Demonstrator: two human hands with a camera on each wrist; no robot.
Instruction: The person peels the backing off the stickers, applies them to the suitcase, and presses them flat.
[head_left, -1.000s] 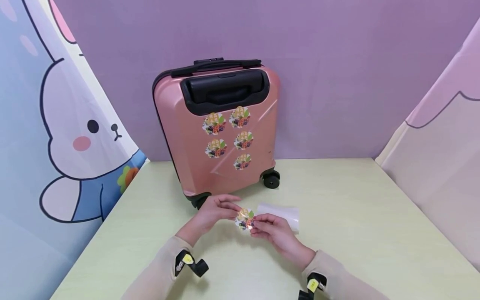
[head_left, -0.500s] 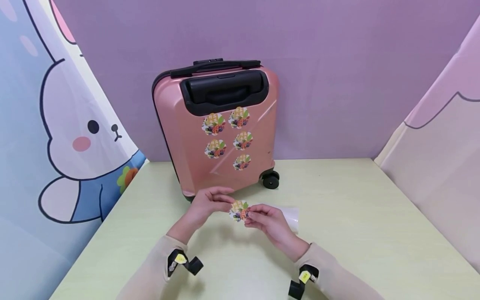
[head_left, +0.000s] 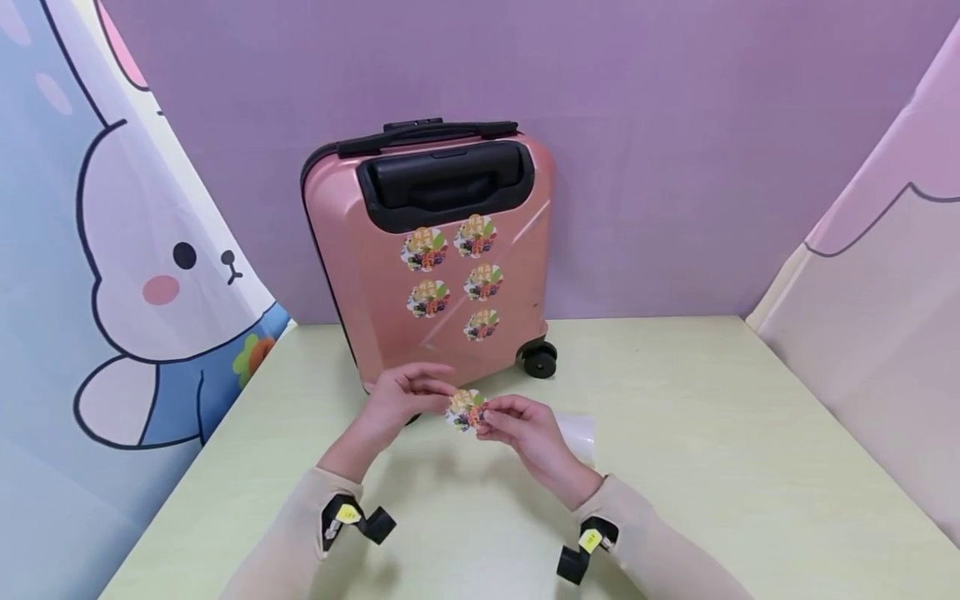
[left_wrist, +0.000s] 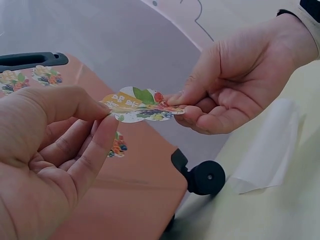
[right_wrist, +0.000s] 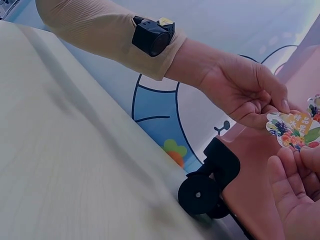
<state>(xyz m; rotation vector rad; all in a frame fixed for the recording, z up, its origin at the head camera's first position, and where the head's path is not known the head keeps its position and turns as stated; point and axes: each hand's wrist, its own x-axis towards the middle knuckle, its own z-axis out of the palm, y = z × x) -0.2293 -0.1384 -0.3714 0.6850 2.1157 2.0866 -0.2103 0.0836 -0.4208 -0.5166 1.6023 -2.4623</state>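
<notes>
A fruit-print sticker [head_left: 466, 410] with a scalloped edge is held up between both hands, in front of the lower part of a pink suitcase [head_left: 375, 317]. My left hand [head_left: 393, 402] pinches its left edge between thumb and forefinger, as the left wrist view also shows for the sticker [left_wrist: 135, 106]. At the opposite edge, the thumb and fingers of my right hand [head_left: 528, 429] pinch it. Several matching stickers are stuck on the suitcase, one of them a lower right sticker [head_left: 481, 325]. The suitcase stands upright, its black handle recess [head_left: 450, 179] facing me.
Behind the right hand, a white backing sheet [head_left: 577, 437] lies partly hidden on the pale table [head_left: 675, 433]. One black suitcase wheel [head_left: 540, 362] sits on the tabletop. A purple backdrop [head_left: 675, 167] rises behind, with a rabbit-print cloth [head_left: 127, 292] on the left.
Both hands have moved up and left together, carrying the pinched sticker closer to the suitcase's lower part. More of the backing sheet is hidden by the right hand.
</notes>
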